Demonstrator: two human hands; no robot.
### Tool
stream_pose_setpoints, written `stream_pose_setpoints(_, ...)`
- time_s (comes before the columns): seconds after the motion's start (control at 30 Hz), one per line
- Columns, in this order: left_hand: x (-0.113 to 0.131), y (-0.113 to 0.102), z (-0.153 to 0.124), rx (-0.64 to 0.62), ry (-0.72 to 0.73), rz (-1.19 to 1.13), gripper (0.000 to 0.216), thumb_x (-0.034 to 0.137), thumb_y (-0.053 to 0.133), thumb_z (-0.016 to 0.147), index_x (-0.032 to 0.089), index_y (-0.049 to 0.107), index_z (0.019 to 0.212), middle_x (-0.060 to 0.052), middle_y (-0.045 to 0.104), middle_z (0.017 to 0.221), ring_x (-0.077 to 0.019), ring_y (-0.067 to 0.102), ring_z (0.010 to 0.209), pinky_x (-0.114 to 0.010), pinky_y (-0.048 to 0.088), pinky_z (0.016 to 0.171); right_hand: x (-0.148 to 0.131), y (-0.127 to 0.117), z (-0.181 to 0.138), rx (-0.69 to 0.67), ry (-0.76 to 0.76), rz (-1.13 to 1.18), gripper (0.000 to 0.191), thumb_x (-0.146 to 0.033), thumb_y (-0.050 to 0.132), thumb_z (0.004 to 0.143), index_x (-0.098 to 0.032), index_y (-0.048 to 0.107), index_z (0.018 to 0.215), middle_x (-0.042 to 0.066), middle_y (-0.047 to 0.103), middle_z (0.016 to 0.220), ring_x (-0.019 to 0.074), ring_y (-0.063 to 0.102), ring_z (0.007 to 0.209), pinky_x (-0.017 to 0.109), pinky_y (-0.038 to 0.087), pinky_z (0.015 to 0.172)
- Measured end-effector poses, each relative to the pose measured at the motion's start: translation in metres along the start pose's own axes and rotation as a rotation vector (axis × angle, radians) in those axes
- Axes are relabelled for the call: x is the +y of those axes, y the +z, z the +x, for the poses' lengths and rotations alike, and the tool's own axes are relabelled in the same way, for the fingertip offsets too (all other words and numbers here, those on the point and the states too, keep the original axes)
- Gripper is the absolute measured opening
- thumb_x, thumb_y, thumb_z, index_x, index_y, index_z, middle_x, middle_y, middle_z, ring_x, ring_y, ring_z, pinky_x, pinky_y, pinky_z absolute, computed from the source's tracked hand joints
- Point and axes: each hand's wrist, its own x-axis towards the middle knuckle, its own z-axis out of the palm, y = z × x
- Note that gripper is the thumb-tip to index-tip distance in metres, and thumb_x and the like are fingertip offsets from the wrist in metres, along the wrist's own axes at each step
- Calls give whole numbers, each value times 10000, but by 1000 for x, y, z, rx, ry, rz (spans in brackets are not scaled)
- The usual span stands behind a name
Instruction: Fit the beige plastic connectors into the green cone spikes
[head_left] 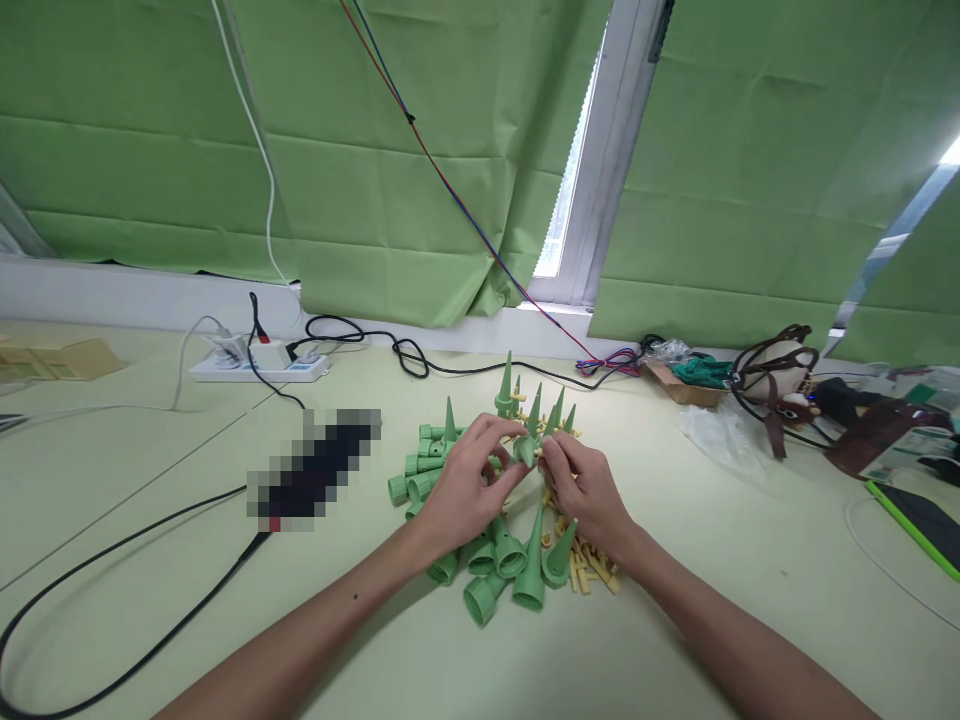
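Watching remotely, I see the left hand (pixel 465 490) and the right hand (pixel 589 490) meet fingertip to fingertip over the table (pixel 697 620). Each is closed in a light pinch on one small green cone (pixel 527 448), held just above the heap, I judge so that both sides steady it. The pile of green cones (pixel 510 575) lies directly beneath, within easy reach (a few stand tip-up behind the fingers), and tan pegs (pixel 592 575) lie scattered under the right wrist.

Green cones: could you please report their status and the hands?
Both grips shut: left hand and right hand pinch one green cone. Beneath, cone pile, tan pegs.
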Motion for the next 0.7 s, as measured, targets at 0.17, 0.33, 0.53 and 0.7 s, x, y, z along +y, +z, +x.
stream_pose_setpoints(0.17, -3, 1, 1, 84, -81, 6, 185, 338, 530, 926, 227, 532, 1074, -39, 556, 1087, -132, 571, 792, -238, 481, 614, 0, -1, 0, 62, 25, 24, 337, -382, 376, 1009, -211, 415, 722, -44, 406, 587, 113, 377, 523, 249, 316, 522)
stream_pose_setpoints(0.33, 0, -1, 5, 8, -148, -71, 372, 446, 423, 968, 167, 590, 787, -28, 573, 792, -148, 535, 721, -240, 420, 569, -2, -2, 0, 68, 14, 9, 316, -387, 385, 1003, -204, 486, 765, -33, 451, 588, 121, 417, 524, 248, 346, 524)
stream_pose_setpoints(0.53, 7, -4, 6, -26, -193, -155, 392, 490, 463, 937, 160, 620, 794, -21, 548, 765, -129, 476, 650, -232, 367, 525, -1, -2, 0, 23, 0, -8, 308, -390, 386, 1001, -202, 515, 794, -24, 475, 615, 125, 440, 537, 251, 365, 532)
stream_pose_setpoints(0.7, 7, -4, 5, -33, -205, -182, 358, 494, 501, 914, 170, 598, 799, 2, 510, 771, -112, 457, 628, -231, 394, 549, 0, -2, -1, 0, 2, 29, 282, -391, 369, 1011, -206, 514, 854, -34, 466, 618, 122, 439, 532, 251, 366, 535)
